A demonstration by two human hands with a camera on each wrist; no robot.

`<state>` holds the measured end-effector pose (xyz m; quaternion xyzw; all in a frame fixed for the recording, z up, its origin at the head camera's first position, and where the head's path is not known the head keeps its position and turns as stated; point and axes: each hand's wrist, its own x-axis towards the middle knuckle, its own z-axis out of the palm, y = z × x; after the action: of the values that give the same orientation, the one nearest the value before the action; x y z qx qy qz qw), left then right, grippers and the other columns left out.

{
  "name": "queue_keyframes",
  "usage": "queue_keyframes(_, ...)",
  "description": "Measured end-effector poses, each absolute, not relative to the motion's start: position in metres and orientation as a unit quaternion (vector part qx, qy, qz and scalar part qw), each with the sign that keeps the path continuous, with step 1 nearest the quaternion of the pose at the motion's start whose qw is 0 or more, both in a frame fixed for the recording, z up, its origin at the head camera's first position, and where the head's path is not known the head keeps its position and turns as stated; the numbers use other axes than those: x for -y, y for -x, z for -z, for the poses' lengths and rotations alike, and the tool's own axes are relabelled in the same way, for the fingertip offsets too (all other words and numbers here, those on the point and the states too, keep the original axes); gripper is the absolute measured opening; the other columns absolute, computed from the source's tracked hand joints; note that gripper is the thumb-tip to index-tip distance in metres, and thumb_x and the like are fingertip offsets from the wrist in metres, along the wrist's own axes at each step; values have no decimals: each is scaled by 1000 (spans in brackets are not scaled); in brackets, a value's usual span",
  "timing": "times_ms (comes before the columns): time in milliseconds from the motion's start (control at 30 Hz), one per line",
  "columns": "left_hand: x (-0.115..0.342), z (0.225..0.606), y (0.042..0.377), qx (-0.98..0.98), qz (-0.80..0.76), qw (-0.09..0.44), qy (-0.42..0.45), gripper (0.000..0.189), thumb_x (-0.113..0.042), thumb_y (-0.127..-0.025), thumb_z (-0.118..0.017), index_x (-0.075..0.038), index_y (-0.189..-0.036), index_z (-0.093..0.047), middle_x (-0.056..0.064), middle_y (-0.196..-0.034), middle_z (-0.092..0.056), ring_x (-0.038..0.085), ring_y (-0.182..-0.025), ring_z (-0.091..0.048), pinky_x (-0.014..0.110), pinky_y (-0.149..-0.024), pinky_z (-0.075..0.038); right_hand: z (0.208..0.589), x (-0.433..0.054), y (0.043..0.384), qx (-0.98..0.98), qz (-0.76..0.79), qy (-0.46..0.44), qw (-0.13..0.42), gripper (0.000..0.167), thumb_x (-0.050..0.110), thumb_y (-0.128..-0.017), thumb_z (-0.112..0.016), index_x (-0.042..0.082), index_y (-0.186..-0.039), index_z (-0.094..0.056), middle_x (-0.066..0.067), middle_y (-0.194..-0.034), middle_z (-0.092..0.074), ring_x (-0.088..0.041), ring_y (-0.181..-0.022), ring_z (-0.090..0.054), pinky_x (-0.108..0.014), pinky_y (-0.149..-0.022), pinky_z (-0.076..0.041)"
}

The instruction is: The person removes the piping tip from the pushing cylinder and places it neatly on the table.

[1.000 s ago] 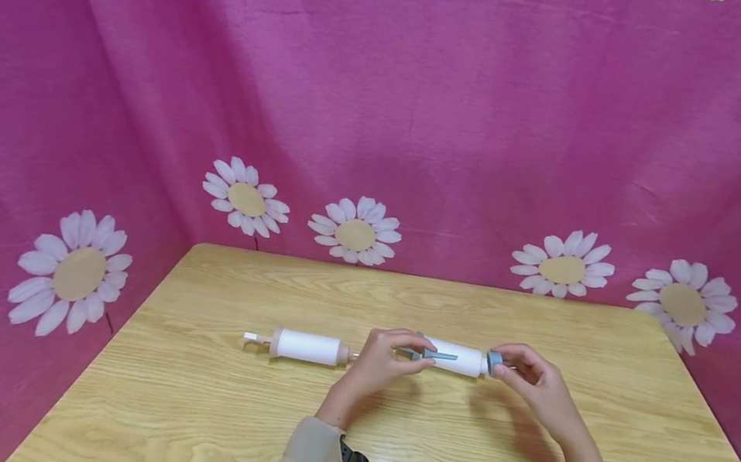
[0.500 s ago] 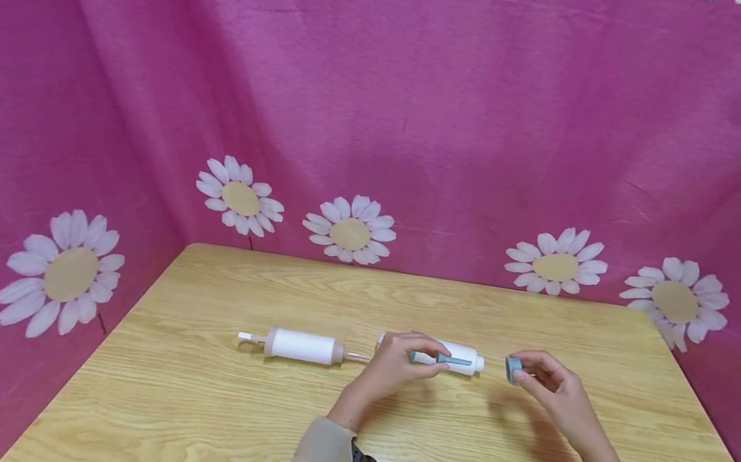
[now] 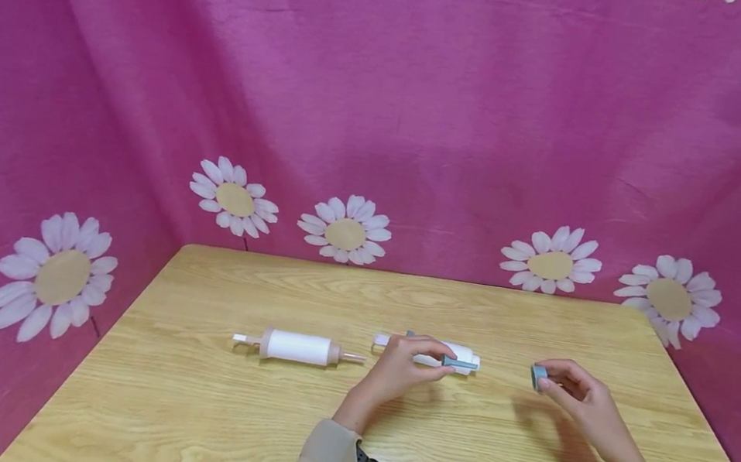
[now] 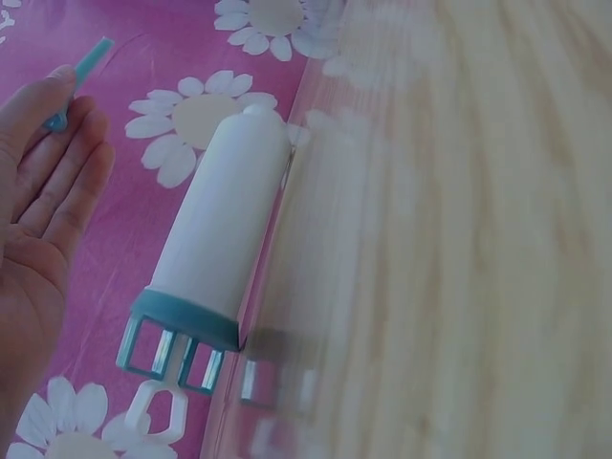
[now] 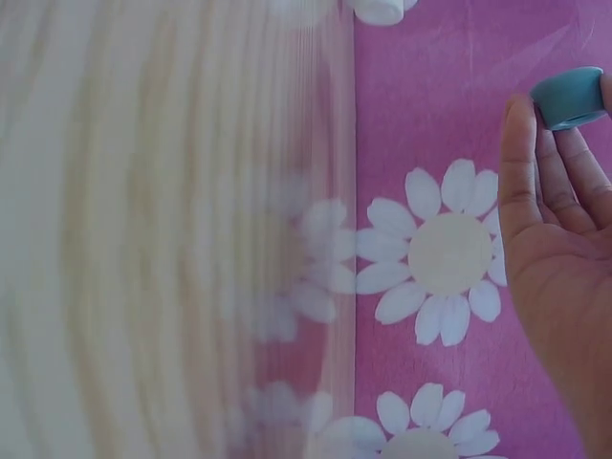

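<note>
My left hand (image 3: 396,371) pinches a slim teal nozzle (image 4: 93,62) between thumb and fingertips. Behind that hand a white-barrelled syringe (image 4: 225,206), like an icing syringe, lies on the table. Its teal collar (image 4: 186,317) and white plunger handle (image 4: 158,406) show in the left wrist view; in the head view the hand covers part of it. Off to the right, my right hand (image 3: 589,412) holds a short teal ring cap (image 5: 569,98) in its fingertips, above the table and apart from the barrel's bare white tip (image 3: 476,363).
A second syringe (image 3: 300,347), white with beige ends and a thin nozzle, lies left of my left hand. The wooden table (image 3: 234,416) meets a pink cloth (image 3: 387,108) printed with daisies at its back and sides.
The teal ring cap has come off the barrel's end and moved right with my right hand. My left hand, with the nozzle, has shifted slightly right; the white-barrelled syringe stays on the table.
</note>
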<state>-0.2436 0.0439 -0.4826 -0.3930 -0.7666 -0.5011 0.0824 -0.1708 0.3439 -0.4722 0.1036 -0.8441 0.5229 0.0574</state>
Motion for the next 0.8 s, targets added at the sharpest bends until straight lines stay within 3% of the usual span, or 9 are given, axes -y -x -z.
queue_keyframes(433, -56, 484, 242, 765, 500, 83, 397, 17, -13, -85, -75, -10, -101, -75, 5, -99, -77, 11, -89, -72, 16, -90, -54, 474, -358, 166, 859, -503, -85, 48, 30, 16, -100, -55, 1, -127, -56, 25, -107, -61, 5, -91, -61, -18, -76, -56)
queue_keyframes(800, -65, 485, 242, 757, 508, 76, 404, 16, -9, -85, -75, -9, -101, -74, 5, -100, -76, 13, -89, -72, 16, -90, -54, 478, -369, 166, 878, -465, -82, 83, 27, 15, -97, -60, 2, -121, -59, 27, -103, -62, 8, -90, -61, -13, -75, -53)
